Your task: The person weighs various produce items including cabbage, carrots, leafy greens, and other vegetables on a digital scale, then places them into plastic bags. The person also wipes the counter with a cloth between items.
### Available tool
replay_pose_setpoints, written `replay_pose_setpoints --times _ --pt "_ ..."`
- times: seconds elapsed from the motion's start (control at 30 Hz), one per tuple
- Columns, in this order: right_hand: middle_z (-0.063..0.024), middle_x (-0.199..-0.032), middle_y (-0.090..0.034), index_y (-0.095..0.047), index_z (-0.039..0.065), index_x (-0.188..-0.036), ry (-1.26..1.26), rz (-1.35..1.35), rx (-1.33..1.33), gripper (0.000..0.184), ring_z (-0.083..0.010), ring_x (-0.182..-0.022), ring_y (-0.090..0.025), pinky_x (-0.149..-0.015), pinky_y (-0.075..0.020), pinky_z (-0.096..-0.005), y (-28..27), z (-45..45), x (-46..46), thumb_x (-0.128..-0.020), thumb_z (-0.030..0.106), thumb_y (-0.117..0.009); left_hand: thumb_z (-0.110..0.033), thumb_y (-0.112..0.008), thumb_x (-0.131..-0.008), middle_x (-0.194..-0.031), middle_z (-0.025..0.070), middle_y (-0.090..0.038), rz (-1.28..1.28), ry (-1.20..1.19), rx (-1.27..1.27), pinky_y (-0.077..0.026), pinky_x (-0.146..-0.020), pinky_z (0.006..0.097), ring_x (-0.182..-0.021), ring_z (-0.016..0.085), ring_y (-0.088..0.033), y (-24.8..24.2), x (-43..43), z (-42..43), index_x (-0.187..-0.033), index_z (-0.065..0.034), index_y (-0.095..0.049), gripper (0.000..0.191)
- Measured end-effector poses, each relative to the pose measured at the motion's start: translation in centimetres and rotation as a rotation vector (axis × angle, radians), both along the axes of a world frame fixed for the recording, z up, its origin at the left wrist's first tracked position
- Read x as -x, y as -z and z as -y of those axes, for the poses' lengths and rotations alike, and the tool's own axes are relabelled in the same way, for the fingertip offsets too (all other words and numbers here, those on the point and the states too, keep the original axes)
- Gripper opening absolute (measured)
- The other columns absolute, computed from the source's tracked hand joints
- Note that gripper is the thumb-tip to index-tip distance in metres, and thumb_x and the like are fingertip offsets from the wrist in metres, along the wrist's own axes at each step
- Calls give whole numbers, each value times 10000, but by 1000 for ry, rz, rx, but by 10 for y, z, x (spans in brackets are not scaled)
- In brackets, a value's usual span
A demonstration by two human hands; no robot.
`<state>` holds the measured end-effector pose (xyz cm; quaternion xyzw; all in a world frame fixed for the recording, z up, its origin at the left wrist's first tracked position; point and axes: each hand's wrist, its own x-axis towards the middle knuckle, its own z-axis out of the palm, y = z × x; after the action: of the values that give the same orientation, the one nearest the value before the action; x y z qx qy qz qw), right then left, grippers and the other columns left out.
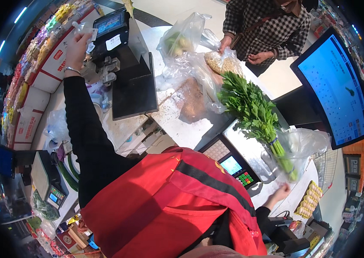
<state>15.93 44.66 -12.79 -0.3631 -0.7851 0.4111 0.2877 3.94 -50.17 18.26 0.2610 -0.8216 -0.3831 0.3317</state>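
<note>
My left hand (78, 51), with a bracelet at the wrist, is stretched to the far left beside a black machine with a screen (109, 24). Its fingertips pinch a small pale slip (94, 34). At lower right, the fingers of my right hand (280, 193) meet the lower end of a clear plastic bag (307, 142). A bunch of celery (253, 106) lies across the scale's metal plate (245, 137), its stalk ends inside that bag. The scale's keypad (245, 178) faces me, with a lit display beside it.
Across the counter (195, 132), a person in a checked shirt (265, 29) has one hand on a bag of pale beans or grains (222, 61). Nearby is a bag of green produce (178, 43). A monitor (335, 90) and an egg tray (309, 200) stand right; a second scale (48, 180) stands left.
</note>
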Motion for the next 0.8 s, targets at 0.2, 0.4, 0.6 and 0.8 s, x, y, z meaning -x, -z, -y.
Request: replay_pose_setpoints --times 0.2,0.4,0.6,0.8 --pt "-181 -1266 -584 -493 -36 -1303 -352 209 447 467 -252 -1184 -557 -995 -442 -359 85 65 -41 -855 8 -618 -313 -646 -923 -856 37 -649 439 -24 -16 -473 -663 315 -763 155 -610 71 14 154 -1122 -51 -698 333" --pt "-292 -1021 -663 -600 -72 -1096 -216 384 64 306 -400 -1006 -647 -884 -482 -416 75 91 -23 -811 15 -529 -418 -723 -856 -753 -26 -636 578 -47 -38 -384 -527 257 -641 85 -565 93 25 209 -1036 -76 -732 387" --pt "-205 -928 -717 -695 6 -952 -644 958 -238 278 -386 -910 -688 -785 -539 -444 -39 89 -22 -800 239 -685 -266 -703 -880 -1052 114 -682 470 -436 987 -474 -886 350 -1047 242 -622 36 15 50 -1145 -32 -681 354" --pt "-99 -1210 -648 -609 48 -834 -1238 43 52 191 -246 -1172 -591 -978 -460 -366 -190 108 44 -818 136 -778 -40 -741 -805 -990 94 -668 -410 641 501 -498 -886 356 -945 259 -638 70 79 -294 -1024 -33 -691 225"
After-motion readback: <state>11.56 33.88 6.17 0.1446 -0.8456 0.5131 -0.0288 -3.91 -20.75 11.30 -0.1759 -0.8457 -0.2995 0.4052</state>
